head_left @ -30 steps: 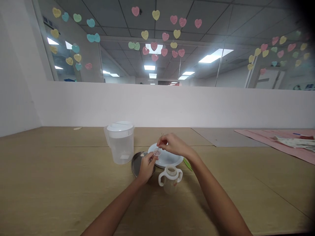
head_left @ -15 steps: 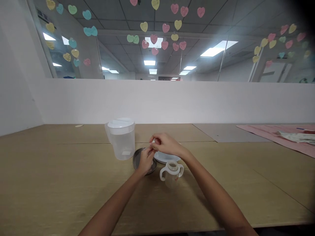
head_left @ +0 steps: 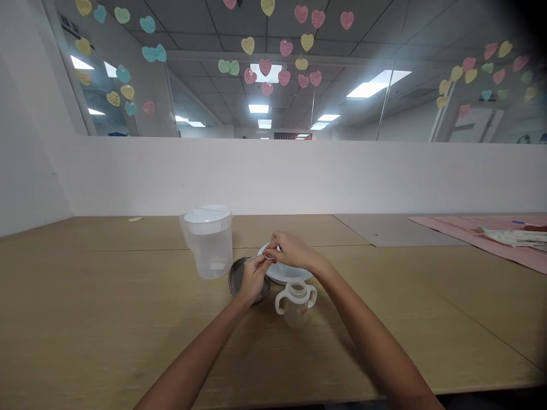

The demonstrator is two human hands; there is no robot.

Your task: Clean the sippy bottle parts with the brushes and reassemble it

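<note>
Pitcher (head_left: 211, 247) left of cup (head_left: 296, 307)

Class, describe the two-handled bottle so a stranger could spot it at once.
On the wide tan table, find the white dish behind the right hand. Just nearer the camera stands a small, open-topped bottle. Its two white side handles set it apart from the tall lidded pitcher.

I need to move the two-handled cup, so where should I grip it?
Probably by its two curved white handles, coming in from left and right together: they jut out on opposite sides of the cup, which stands upright, open neck uppermost.
</note>
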